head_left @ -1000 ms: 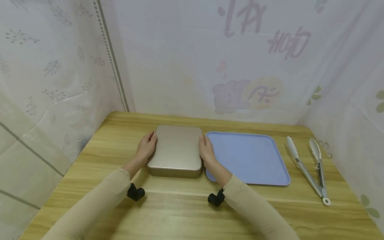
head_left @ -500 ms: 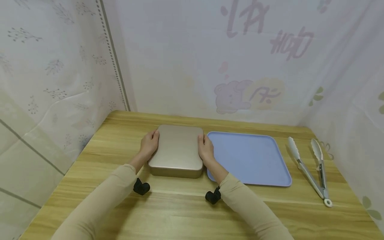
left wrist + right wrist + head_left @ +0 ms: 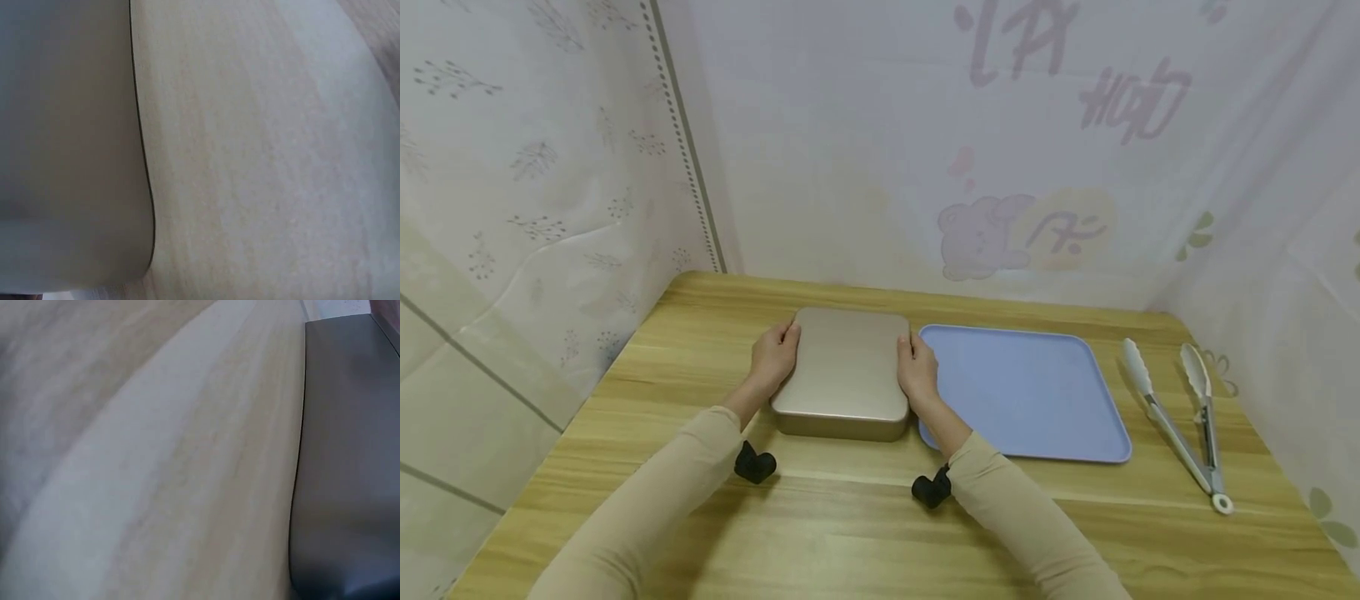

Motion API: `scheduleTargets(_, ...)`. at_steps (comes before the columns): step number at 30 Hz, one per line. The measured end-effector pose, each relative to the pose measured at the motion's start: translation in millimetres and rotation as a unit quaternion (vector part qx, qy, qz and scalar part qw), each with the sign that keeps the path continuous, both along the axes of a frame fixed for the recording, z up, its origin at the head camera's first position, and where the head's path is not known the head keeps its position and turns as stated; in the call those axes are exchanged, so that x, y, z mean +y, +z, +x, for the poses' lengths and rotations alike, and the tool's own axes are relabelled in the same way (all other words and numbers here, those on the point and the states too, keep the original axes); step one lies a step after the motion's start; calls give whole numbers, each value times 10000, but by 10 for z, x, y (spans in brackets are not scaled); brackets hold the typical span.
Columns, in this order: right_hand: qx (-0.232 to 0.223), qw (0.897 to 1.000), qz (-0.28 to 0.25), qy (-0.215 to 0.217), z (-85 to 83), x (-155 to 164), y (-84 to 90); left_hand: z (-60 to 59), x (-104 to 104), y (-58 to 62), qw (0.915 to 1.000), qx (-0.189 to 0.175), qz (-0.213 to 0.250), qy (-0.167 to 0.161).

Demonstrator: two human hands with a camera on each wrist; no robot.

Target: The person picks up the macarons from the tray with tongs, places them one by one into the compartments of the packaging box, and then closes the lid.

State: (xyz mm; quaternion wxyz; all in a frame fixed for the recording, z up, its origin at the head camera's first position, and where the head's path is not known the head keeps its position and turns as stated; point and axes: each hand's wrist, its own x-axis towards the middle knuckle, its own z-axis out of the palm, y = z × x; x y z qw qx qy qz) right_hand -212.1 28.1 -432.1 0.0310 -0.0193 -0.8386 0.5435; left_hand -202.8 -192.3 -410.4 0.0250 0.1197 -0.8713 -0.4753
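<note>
I am looking down at a wooden table [image 3: 865, 517]. On the left side of it, my left hand [image 3: 772, 360] is holding the left edge of a gold metal box [image 3: 842, 372]. The fingers are curling onto the top edge of the box. The box is sitting flat on the table, a bit left of the middle and toward the far side. In the left wrist view I am only seeing the pale side of the box [image 3: 69, 144] and the table [image 3: 262, 156] next to it, very close and blurry.

My right hand [image 3: 917, 372] is holding the right edge of the same box, with the thumb lying on the lid. So both hands are gripping the box, one on each side. The right wrist view is showing the dark side of the box [image 3: 350, 456] standing on the table [image 3: 156, 462].

Just to the right of the box, a flat blue tray [image 3: 1026, 392] is lying on the table, right beside my right hand. Farther right, near the table's edge, white tongs [image 3: 1180, 417] are lying with the arms spread apart.
</note>
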Motion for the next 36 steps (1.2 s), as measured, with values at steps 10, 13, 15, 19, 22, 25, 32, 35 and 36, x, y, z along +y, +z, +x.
scheduleTargets(10, 61, 9994, -324, -99, -1, -1, -28, -28, -16, -13, 9999, -99, 88, 52)
scheduleTargets(13, -21, 9987, -504, -68, 3, -1, -22, -29, -23, -13, 9996, -222, 192, 41)
scheduleTargets(15, -57, 9984, -554, -54, 5, -3, -21, -25, -23, -10, 9994, -259, 204, 56)
scheduleTargets(19, -43, 9984, -563, -94, 3, -12, -20, -15, -13, 4, 9995, -254, 160, 110)
scheduleTargets(22, 6, 9984, -553, -126, 4, -15, -21, -18, -13, 5, 9993, -256, 235, 146)
scheduleTargets(25, 52, 9984, -542, -149, 1, -18, -22, -40, -32, -21, 9991, -220, 318, 180)
scheduleTargets(32, 122, 9988, -436, -160, 1, -21, -29, -51, -55, -59, 9995, -65, 278, 165)
scheduleTargets(35, 122, 9988, -444, -190, -4, -13, -51, -15, -31, 3, 9992, -212, 323, 123)
scheduleTargets(36, 128, 9987, -456, -187, -7, -11, -60, -13, -27, 2, 9992, -206, 314, 134)
